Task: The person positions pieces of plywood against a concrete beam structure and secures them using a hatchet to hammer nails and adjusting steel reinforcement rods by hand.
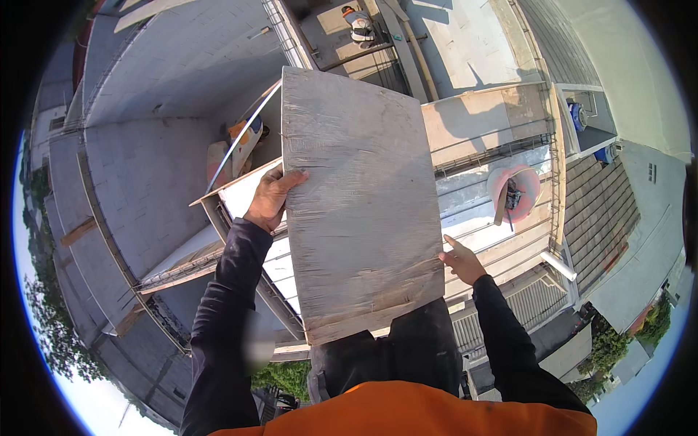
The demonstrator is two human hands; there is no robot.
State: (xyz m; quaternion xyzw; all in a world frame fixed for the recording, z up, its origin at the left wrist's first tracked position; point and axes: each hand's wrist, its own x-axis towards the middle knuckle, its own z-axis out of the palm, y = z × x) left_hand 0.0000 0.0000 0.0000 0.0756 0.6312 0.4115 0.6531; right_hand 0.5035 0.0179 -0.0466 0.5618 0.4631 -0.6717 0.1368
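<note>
A large, worn sheet of plywood (363, 196) stands tilted in front of me, its grain rough and splintered near the lower end. My left hand (269, 200) grips its left edge, with the thumb over the front face and the other fingers hidden behind. At the right edge, lower down, my right hand (464, 261) presses its fingertips against the side, one finger stretched upward. The sheet's bottom end is close to my dark trousers (396, 349). It hides much of the structure behind it.
A pink bucket (515, 190) with tools stands on the plank decking to the right. Rebar (502, 152) runs across the formwork beyond. Block walls (167, 160) drop into a deep room at left, holding a yellow-and-blue object (247, 134). A person (359, 26) works far below.
</note>
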